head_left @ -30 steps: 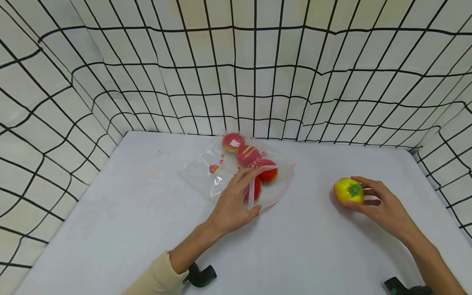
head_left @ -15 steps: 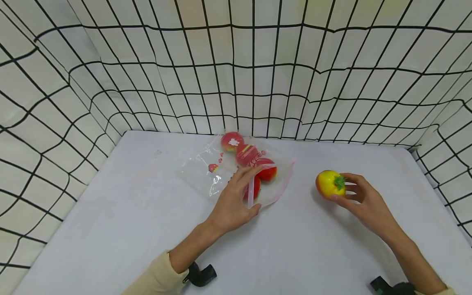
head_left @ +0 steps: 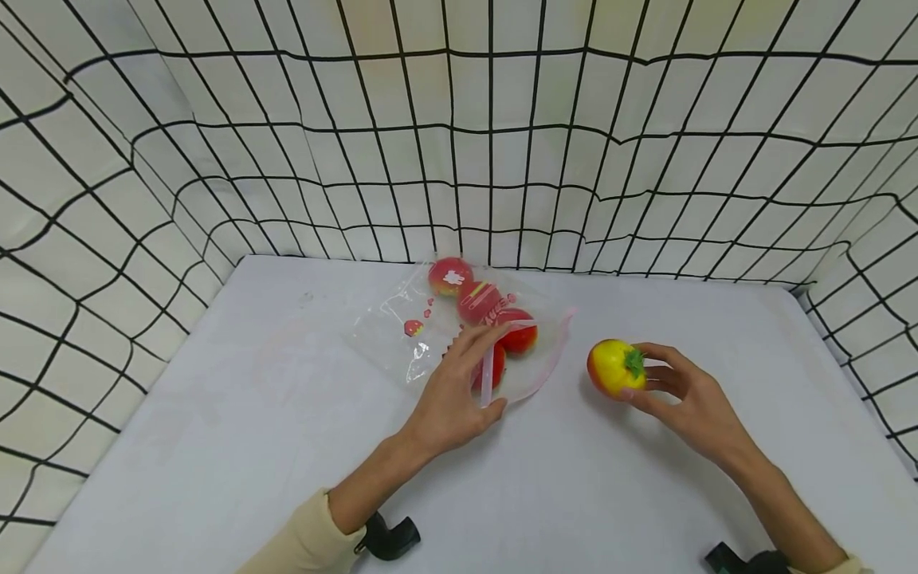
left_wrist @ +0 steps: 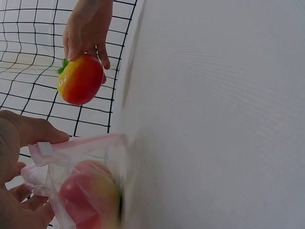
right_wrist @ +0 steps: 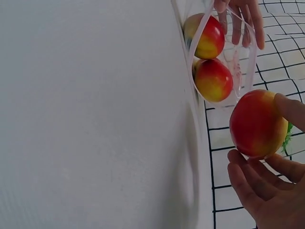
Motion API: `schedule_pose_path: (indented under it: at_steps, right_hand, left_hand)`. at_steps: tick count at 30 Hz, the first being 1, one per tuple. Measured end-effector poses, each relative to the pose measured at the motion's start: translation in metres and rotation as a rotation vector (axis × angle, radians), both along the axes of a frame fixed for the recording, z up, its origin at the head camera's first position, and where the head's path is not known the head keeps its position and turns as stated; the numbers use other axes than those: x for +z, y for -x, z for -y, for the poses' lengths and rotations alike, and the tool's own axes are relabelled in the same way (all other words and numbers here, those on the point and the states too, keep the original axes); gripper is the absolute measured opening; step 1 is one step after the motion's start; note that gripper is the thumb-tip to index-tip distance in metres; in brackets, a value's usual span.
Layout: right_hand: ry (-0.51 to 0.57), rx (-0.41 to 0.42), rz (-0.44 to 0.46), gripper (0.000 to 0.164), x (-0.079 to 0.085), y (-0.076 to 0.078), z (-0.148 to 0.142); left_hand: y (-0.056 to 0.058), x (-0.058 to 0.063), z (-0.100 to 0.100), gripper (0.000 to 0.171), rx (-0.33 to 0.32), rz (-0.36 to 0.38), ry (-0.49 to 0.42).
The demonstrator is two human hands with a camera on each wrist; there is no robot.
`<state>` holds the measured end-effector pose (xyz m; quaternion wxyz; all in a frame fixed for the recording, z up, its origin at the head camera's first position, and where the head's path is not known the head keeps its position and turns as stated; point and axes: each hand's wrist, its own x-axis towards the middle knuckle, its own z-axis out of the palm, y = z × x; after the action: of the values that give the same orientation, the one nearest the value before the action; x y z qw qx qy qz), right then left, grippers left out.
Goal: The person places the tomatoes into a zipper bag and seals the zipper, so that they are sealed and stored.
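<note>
A clear zip bag [head_left: 387, 339] with a pink-edged mouth lies on the white table, several red-and-yellow fruits [head_left: 516, 333] inside it. My left hand [head_left: 448, 399] holds the bag's mouth apart, thumb and fingers at its pink edge [left_wrist: 81, 145]. To the right of that mouth, my right hand [head_left: 692, 402] grips one more red-and-yellow fruit [head_left: 608, 368] with a green leafy top, thumb on one side and fingers on the other. In the right wrist view, this fruit [right_wrist: 257, 125] appears close to the bag's opening, where two fruits [right_wrist: 213, 80] show.
The white table [head_left: 215, 446] spreads around both hands. A black grid net [head_left: 495, 127] over pale walls encloses its back and sides. Black wrist-worn devices [head_left: 390, 538] sit at both wrists.
My right hand has carried the leafy-topped fruit leftward across the table, closer to the bag's mouth. My left hand and the bag have stayed in place.
</note>
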<state>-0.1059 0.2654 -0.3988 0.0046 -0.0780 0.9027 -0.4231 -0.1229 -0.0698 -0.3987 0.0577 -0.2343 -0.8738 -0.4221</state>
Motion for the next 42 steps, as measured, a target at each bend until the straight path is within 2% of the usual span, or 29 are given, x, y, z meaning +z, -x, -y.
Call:
schedule_pose_path:
  at_steps: [7, 12, 18, 30, 42]
  right_hand:
    - [0.045, 0.056, -0.063, 0.058, -0.004, 0.002, 0.013]
    - [0.107, 0.096, -0.067, 0.058, -0.007, 0.001, 0.022]
    - [0.125, 0.126, -0.038, 0.059, -0.008, 0.003, 0.031]
    - [0.132, 0.117, 0.064, 0.059, -0.014, 0.003, 0.045]
    - [0.147, 0.152, 0.078, 0.053, -0.019, 0.006, 0.067]
  left_hand:
    - [0.0, 0.001, 0.0, 0.096, 0.006, 0.013, 0.008]
    - [-0.001, 0.001, 0.0, 0.097, 0.006, 0.019, 0.024]
    - [-0.001, 0.002, -0.001, 0.098, 0.018, -0.003, 0.048]
    - [-0.002, 0.002, -0.001, 0.098, 0.016, -0.026, 0.078]
    - [-0.003, 0.001, 0.0, 0.096, 0.002, -0.052, 0.069]
